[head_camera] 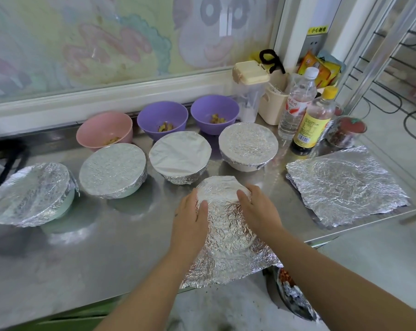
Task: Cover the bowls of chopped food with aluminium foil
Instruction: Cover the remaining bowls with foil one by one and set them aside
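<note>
Head view: steel counter (106,247), painted window (106,44) behind; left hand (190,218), right hand (259,211) cup foil (226,225)

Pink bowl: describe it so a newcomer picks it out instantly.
Find the long steel counter below the painted window. Three uncovered bowls line its back edge; the round pink plastic bowl is leftmost. The other two are purple plastic bowls.

The steel counter (94,254) carries a row of four foil-covered bowls (112,169) across its middle. Behind them, along the far edge, stand a pink bowl (105,129) and two purple bowls (162,119), uncovered. A foil-draped bowl (223,211) sits near the front edge. A loose foil sheet (345,185) lies flat at the right, with two bottles (297,103) and a jar (348,132) beyond it.
</note>
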Demonstrator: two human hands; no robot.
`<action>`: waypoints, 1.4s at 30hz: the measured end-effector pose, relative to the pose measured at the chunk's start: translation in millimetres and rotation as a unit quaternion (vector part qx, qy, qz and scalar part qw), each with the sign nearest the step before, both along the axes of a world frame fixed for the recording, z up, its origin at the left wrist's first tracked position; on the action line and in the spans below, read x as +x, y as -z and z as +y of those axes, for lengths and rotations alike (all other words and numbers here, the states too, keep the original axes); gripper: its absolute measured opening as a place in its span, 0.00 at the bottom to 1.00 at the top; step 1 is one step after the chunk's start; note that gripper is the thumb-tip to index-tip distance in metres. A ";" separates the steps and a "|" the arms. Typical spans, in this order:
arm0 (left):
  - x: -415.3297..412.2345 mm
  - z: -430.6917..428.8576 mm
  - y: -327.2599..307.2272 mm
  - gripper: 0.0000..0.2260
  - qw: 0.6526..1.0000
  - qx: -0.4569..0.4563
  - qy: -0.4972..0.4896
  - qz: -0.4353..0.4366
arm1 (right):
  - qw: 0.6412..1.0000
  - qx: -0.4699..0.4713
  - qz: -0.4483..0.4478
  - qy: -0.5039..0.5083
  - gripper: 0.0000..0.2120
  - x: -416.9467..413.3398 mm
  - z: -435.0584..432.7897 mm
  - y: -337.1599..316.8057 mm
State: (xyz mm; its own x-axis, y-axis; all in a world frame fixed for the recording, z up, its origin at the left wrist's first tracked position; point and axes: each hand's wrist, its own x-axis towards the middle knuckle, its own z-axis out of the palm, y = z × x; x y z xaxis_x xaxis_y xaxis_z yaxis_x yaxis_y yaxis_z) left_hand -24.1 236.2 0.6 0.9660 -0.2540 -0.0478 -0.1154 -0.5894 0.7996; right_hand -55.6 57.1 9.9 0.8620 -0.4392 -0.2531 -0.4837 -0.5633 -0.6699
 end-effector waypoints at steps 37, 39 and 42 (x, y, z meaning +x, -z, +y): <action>59.7 -13.8 -11.6 0.11 0.976 -0.114 0.032 0.185 | 0.923 -0.251 -0.044 -0.289 0.36 18.3 -4.5 1.6; 58.7 -12.0 -10.5 0.11 0.972 -0.129 0.028 0.194 | 0.921 -0.255 -0.038 -0.293 0.36 18.4 -3.3 1.1; 59.2 -11.7 -10.1 0.11 0.972 -0.123 0.030 0.199 | 0.920 -0.255 -0.031 -0.297 0.36 17.7 -2.9 2.2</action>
State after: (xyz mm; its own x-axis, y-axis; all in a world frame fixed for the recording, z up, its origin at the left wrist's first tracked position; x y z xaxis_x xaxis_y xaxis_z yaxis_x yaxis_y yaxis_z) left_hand 35.1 224.5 10.7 0.8671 -0.3593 -0.3451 0.2034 -0.3771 0.9036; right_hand -37.9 54.2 7.7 0.9941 0.0654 -0.0862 0.0408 -0.9644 -0.2611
